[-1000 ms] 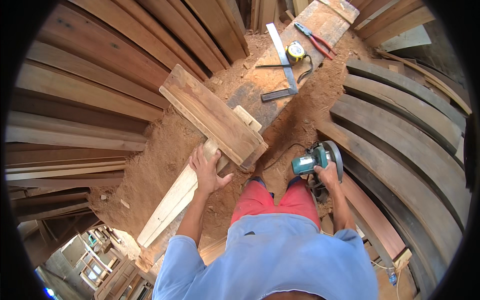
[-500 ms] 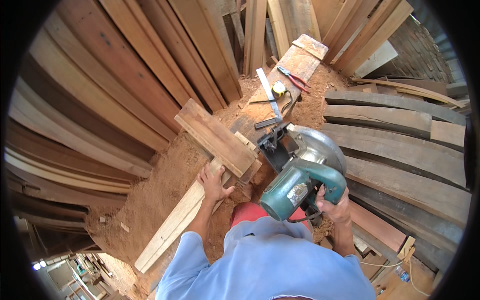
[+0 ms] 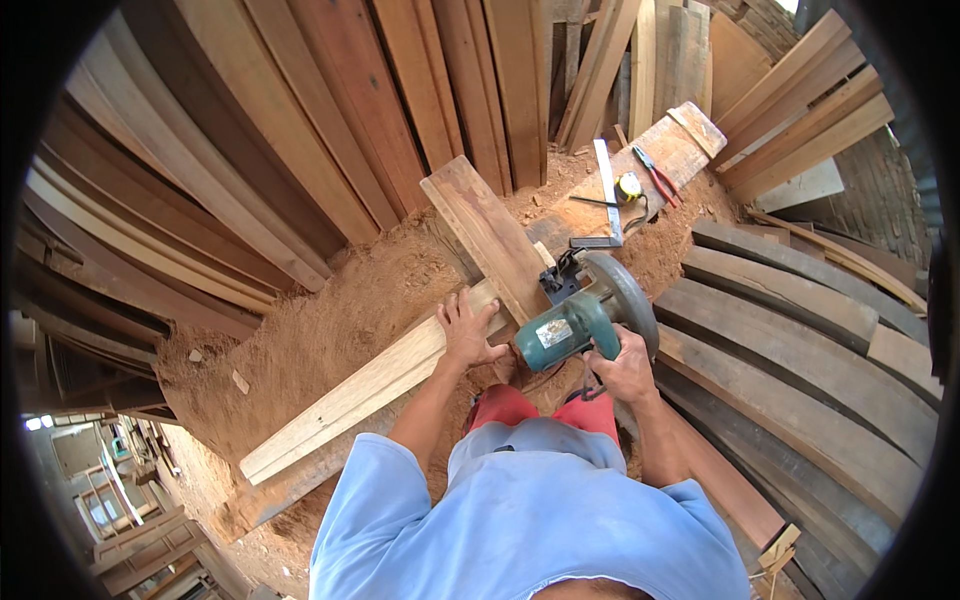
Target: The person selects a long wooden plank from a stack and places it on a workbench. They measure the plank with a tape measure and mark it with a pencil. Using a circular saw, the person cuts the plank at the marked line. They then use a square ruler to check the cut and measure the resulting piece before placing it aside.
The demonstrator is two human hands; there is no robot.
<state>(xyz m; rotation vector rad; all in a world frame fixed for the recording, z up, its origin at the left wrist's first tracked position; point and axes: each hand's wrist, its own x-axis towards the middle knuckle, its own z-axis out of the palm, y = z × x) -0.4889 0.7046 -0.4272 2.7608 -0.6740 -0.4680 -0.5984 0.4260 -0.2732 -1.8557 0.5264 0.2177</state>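
My right hand (image 3: 625, 360) grips the handle of a teal circular saw (image 3: 560, 330), its base at the right end of a dark short board (image 3: 475, 220) lying crosswise. My left hand (image 3: 465, 330) is spread, fingers apart, on a long pale board (image 3: 340, 395) beside that crosswise piece. These boards rest on a worn plank (image 3: 680, 135) covered with sawdust. Farther along it lie a metal square (image 3: 604, 190), a yellow tape measure (image 3: 628, 185) and red-handled pliers (image 3: 655, 175). The saw's blade edge is hidden, so I cannot tell whether it touches the wood.
Upright dark and reddish boards (image 3: 400, 100) line the left and back. More planks (image 3: 780, 360) are stacked along the right, with leaning boards (image 3: 800, 110) at the back right. Sawdust (image 3: 300, 350) covers the ground around the work plank. Wooden frames (image 3: 130, 530) stand at the lower left.
My right hand has lifted the saw from low at my right side and brought it over to the boards beside my left hand. The view has also shifted.
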